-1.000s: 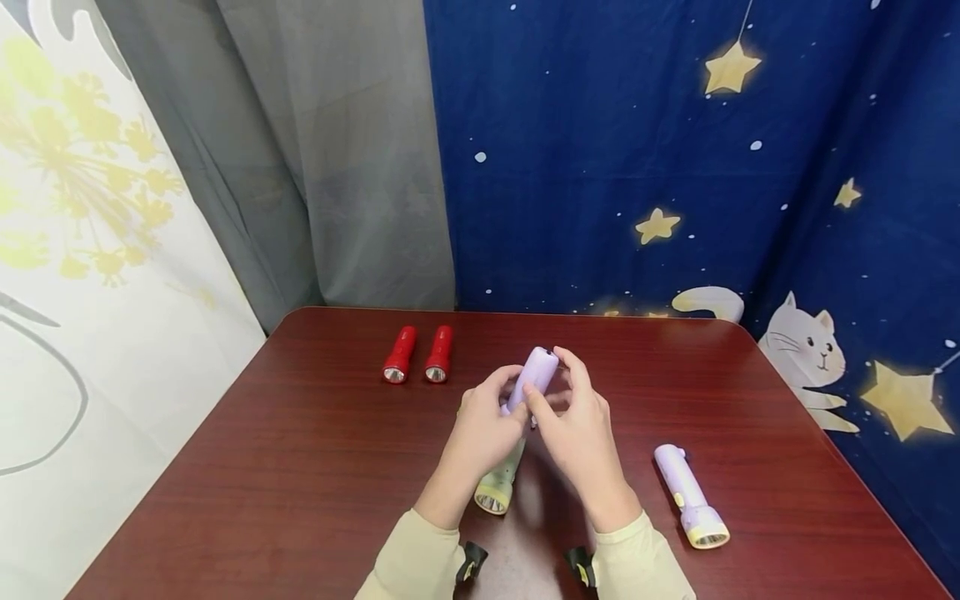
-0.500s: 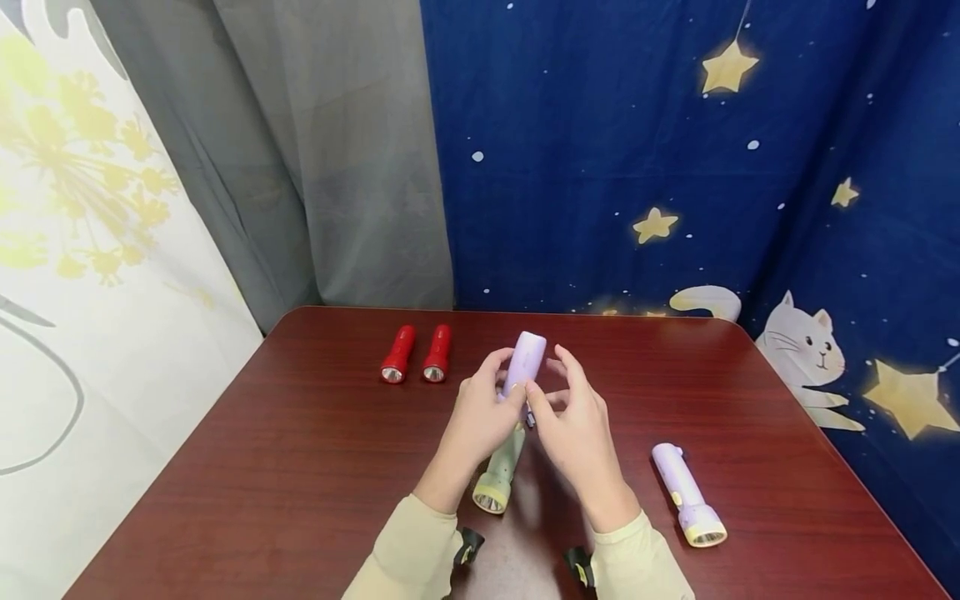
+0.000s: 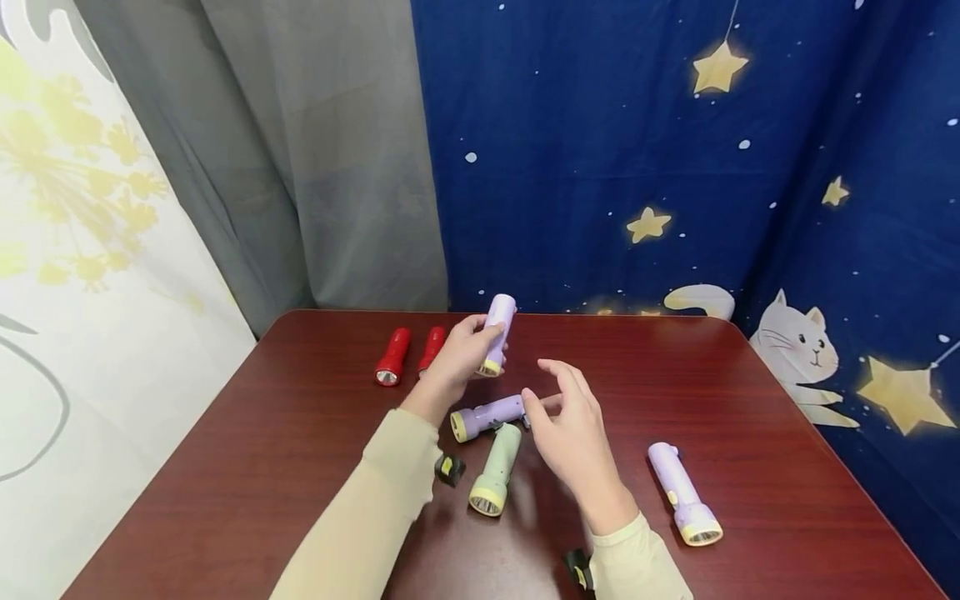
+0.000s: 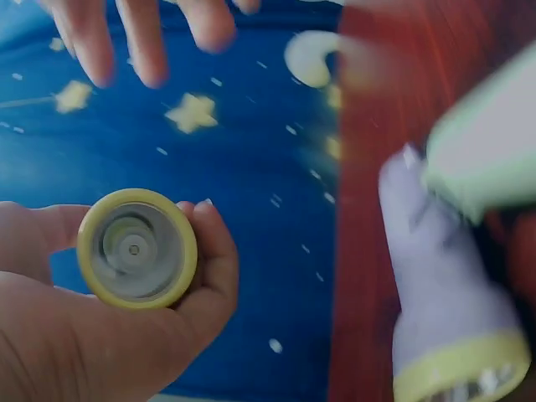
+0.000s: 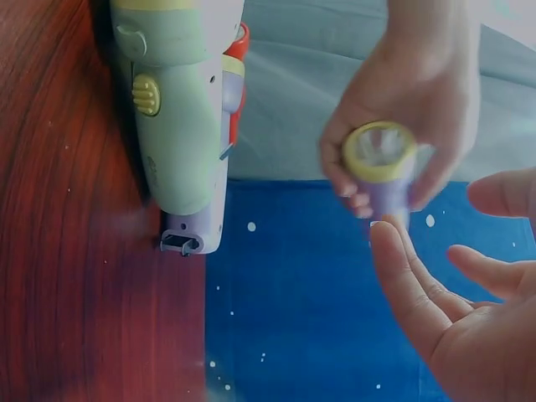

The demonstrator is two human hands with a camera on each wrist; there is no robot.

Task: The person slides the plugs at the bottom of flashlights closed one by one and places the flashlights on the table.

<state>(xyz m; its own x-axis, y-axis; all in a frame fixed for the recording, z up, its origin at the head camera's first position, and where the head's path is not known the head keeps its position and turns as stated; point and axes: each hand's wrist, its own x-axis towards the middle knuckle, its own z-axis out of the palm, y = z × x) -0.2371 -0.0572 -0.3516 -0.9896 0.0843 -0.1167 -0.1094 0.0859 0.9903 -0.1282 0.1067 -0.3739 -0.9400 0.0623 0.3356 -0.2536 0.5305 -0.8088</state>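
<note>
My left hand grips a purple flashlight above the table, its yellow-rimmed lens end low and its tail up. The left wrist view looks straight into that lens, with the fingers curled round the body. To the right, my right hand is held with its fingers apart and nothing in them. A second purple flashlight lies on the table by its fingertips, lens to the left. Just in front of it lies a green flashlight with a yellow rim. In the right wrist view the held flashlight is blurred.
A third purple flashlight lies on the right of the brown table. Toward the back left are two red flashlights, one partly behind the left hand. Curtains hang behind the table's far edge.
The left hand has drawn the purple flashlight up and away to the back left, out of the right hand's reach. The purple flashlight lying beneath has come into view. The right hand has opened slightly.
</note>
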